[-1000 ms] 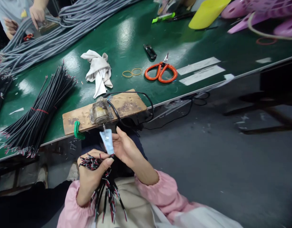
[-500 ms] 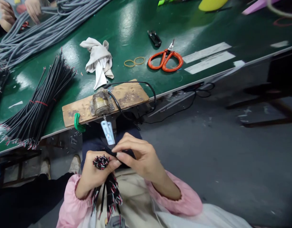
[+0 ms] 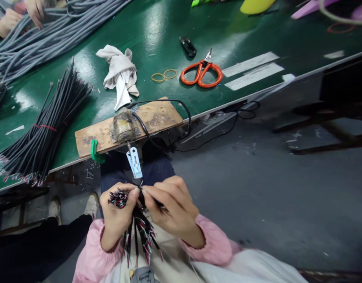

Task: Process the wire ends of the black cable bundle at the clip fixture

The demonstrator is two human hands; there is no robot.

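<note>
My left hand (image 3: 114, 220) is closed around a bundle of black cables (image 3: 144, 234) with red and white wire ends. Some ends stick up above the fist; others hang below it over my lap. My right hand (image 3: 173, 208) pinches a single cable end at the left thumb tip, where a short bare tip points up. Just beyond the fingertips hangs a light blue clothespin (image 3: 134, 163), fixed to the shaft of a small taped motor (image 3: 124, 125). The motor sits on a wooden board (image 3: 160, 114) at the table edge.
A green clamp (image 3: 95, 151) grips the board. On the green table lie a tied black cable bundle (image 3: 48, 125), a white cloth (image 3: 119, 74), rubber bands (image 3: 164, 74), orange-handled scissors (image 3: 201, 74) and a black clipper (image 3: 188, 47). Another person's hands (image 3: 35, 10) rest by grey cables (image 3: 60, 39).
My right hand has turned and its fingertips now meet my left thumb at a cable end. The left fist has tilted, and the hanging cables fan out more. The clothespin has rotated.
</note>
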